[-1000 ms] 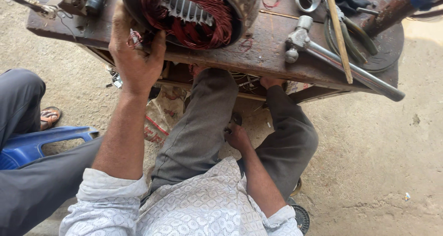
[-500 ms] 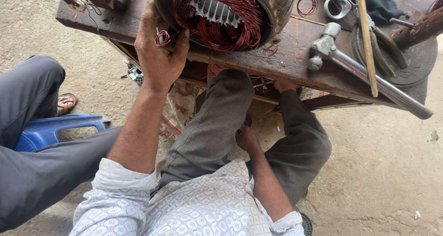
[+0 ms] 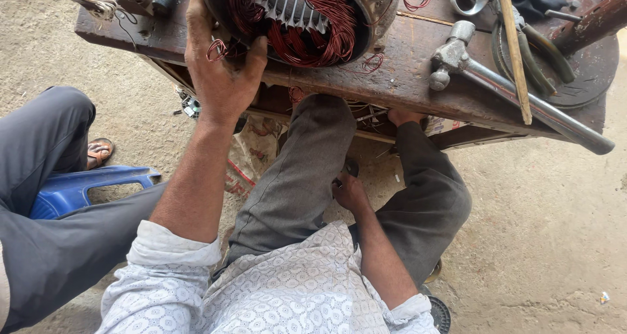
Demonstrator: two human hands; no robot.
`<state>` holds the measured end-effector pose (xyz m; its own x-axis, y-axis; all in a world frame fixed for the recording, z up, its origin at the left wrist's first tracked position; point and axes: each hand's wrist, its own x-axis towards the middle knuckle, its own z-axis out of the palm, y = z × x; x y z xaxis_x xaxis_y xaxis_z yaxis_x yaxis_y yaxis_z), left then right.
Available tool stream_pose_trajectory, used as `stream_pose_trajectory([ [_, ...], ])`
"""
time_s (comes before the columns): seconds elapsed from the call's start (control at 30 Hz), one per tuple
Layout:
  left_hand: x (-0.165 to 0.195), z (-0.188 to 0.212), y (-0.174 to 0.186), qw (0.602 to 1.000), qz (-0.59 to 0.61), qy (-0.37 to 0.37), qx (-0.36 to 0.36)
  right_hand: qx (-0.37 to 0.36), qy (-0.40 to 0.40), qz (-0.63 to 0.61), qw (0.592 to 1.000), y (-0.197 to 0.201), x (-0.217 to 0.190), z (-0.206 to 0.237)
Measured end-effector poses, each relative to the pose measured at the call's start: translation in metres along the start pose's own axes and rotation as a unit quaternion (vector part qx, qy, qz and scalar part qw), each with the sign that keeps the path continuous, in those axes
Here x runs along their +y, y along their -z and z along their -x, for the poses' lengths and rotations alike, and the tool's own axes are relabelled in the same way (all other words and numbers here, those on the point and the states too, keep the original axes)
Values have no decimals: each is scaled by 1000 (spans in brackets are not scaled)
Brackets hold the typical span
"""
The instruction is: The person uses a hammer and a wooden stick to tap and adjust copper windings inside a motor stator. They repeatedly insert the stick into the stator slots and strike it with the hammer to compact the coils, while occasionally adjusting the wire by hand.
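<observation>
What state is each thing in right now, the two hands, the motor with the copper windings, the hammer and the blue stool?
left hand: gripping the motor's rim, fingers in the wire
right hand: down between the knees, off the bench, holding nothing visible
motor stator: lying on its side on the wooden bench, open end showing red copper windings
hammer: lying flat, untouched
blue stool: on the ground beside another person's leg

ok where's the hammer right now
In the head view the hammer lies on the wooden bench, to the right of the motor stator, its head near the bench's front edge, with a wooden stick lying across its handle.
</observation>
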<state>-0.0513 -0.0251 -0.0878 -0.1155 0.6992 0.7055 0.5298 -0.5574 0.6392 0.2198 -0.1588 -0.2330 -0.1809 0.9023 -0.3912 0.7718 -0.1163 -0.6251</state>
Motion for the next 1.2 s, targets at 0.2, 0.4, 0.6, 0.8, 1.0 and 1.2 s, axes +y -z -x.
stream_pose_trajectory([
  [0.2,2,-9,-20,999,4,13,32,-44,-60,-12,997,5,-7,2],
  [0.4,-3,-9,-29,993,-4,97,67,-35,-42,-16,998,3,-3,-3],
  [0.6,-1,-5,-29,993,-18,93,75,-43,-56,9,997,-10,5,-13],
  [0.8,-4,-4,-33,993,3,88,78,-39,-61,-7,997,-17,7,-19],
  [1.0,-9,-1,-32,988,-100,75,89,-17,-47,-11,999,-19,-2,-19],
  [1.2,-8,2,-43,988,-82,80,106,-35,-87,-5,996,-13,-7,-13],
])
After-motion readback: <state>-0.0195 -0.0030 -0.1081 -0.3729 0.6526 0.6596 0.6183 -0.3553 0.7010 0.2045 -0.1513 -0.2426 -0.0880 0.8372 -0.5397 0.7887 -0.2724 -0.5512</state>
